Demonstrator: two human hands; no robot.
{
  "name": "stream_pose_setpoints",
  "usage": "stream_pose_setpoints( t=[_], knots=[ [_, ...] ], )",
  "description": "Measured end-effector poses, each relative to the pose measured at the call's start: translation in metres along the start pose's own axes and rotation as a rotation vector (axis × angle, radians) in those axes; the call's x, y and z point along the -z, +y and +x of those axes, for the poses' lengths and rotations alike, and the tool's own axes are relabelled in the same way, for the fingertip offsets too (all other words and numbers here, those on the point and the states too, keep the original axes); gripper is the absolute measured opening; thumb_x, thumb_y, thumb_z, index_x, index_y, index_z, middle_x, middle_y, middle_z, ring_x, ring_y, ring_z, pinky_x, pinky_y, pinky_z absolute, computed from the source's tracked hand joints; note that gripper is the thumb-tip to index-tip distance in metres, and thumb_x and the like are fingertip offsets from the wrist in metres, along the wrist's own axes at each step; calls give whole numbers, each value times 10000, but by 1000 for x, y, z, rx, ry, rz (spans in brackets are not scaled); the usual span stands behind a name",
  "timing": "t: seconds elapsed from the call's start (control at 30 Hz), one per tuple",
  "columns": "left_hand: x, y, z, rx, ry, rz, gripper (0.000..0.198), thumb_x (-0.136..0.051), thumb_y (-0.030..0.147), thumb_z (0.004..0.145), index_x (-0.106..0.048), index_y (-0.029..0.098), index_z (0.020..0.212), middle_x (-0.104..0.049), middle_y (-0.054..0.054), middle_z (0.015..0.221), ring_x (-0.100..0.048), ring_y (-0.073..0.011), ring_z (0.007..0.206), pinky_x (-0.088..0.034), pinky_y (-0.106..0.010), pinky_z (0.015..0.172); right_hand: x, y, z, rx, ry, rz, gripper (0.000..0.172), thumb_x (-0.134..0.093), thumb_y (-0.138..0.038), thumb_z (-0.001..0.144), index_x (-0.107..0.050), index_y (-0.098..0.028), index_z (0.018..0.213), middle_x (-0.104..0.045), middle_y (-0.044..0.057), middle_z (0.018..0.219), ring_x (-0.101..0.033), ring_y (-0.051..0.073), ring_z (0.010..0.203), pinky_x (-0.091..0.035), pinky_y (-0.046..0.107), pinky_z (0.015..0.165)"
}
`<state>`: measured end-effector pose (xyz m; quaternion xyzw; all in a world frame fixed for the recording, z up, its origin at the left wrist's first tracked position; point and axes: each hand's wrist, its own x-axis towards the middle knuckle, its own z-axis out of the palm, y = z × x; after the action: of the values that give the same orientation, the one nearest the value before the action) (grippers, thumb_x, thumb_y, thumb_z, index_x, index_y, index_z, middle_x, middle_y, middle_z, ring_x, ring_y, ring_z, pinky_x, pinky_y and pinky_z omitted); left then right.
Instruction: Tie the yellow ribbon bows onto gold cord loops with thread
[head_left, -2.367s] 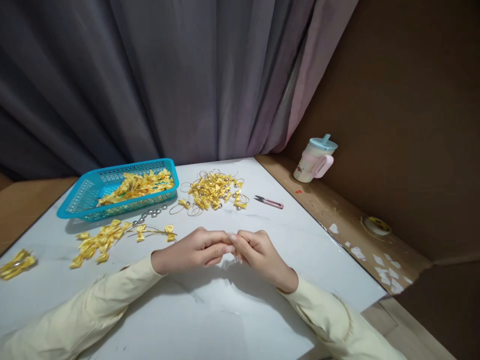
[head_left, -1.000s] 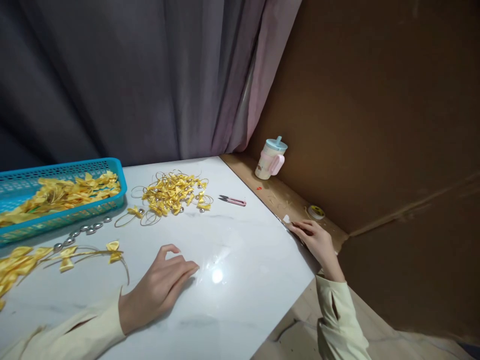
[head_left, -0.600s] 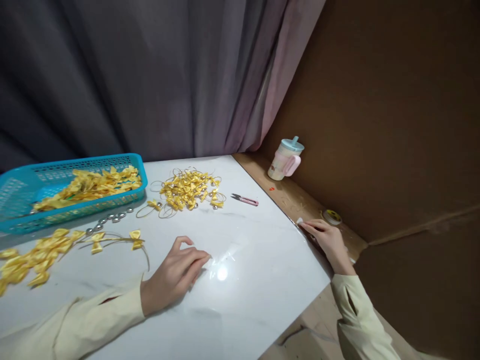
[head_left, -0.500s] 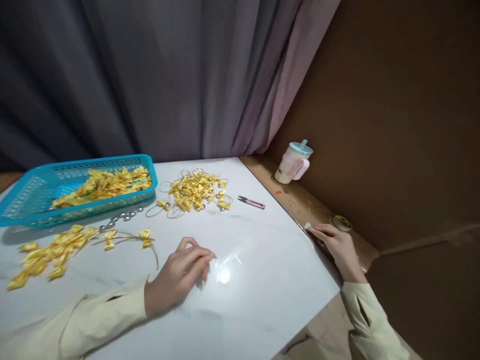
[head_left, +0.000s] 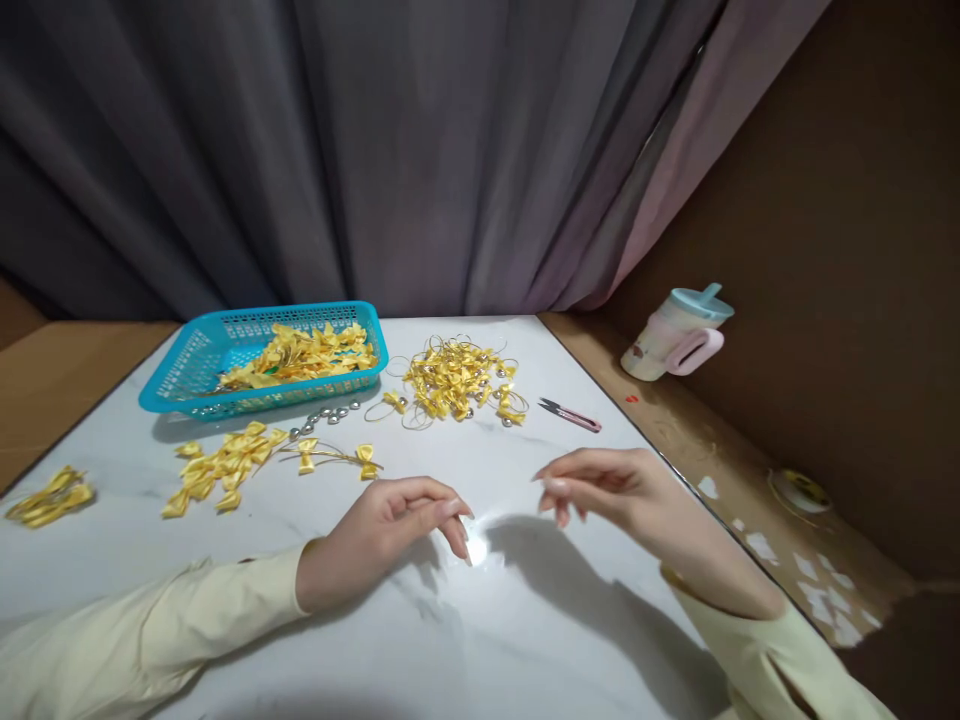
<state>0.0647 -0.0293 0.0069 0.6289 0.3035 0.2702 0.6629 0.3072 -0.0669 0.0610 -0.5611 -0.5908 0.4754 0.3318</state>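
My left hand (head_left: 396, 532) is just above the white table (head_left: 315, 650), its thumb and index fingertips together. Anything between them is too small to make out. My right hand (head_left: 604, 490) hovers over the table to the right, fingers loosely bent and apart, with nothing visible in them. Beyond my left hand lie two yellow bows (head_left: 365, 461) on thin cords and a loose group of yellow bows (head_left: 232, 465). A pile of yellow bows with cords and silver beads (head_left: 454, 378) sits farther back. Several silver beads (head_left: 330, 414) lie near the basket.
A blue plastic basket (head_left: 169, 400) holds more yellow bows. Pink thread snips (head_left: 574, 415) lie right of the pile. On the brown ledge stand a lidded cup (head_left: 664, 340), a roll of tape (head_left: 799, 492) and white paper scraps (head_left: 817, 600). A yellow bundle (head_left: 52, 497) lies far left.
My right hand has moved left from the ledge to over the table; the small white piece at its fingertips is gone from them. The view has turned left.
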Motion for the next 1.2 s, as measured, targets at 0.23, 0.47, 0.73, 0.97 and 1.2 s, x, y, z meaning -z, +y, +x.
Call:
stream_pose_setpoints(
  t=[0.23,0.47,0.73,0.97,1.2],
  knots=[
    [11,-12,-3,0,4,-69,235,-523,317,889,-648,118,886,-712,-51,712,-645,-151,681,-464,-258,682,-55,17,35,113,-180,233,346,-604,-301,844,-417,-197,1116,-625,-21,663,-573,100,540,-457,215,550],
    [12,-20,-3,25,-66,-122,220,-524,299,895,-649,118,894,-696,-38,665,-640,-143,683,-469,-262,717,-56,24,30,422,-83,-247,172,-421,-149,909,-593,-149,919,-614,33,744,-569,103,627,-436,207,568],
    [14,-14,-1,113,-173,-61,269,-547,364,862,-646,114,875,-640,-14,563,-580,-132,595,-447,-269,678,-61,26,22,651,-145,-508,191,-434,-103,874,-541,-130,1030,-616,89,908,-580,157,776,-476,265,681],
    [21,-7,6,309,-342,-129,240,-568,325,839,-640,107,772,-597,1,533,-517,-100,521,-408,-233,615,-68,30,22,884,-119,-913,179,-375,-109,901,-547,-97,952,-566,86,758,-497,177,671,-409,284,570],
    [21,-7,5,405,-298,-202,284,-538,267,828,-569,125,584,-582,-16,550,-483,-106,533,-366,-238,584,-75,33,24,1034,-42,-1033,203,-392,-116,936,-585,-60,910,-586,103,767,-537,191,749,-458,304,631]
  ],
)
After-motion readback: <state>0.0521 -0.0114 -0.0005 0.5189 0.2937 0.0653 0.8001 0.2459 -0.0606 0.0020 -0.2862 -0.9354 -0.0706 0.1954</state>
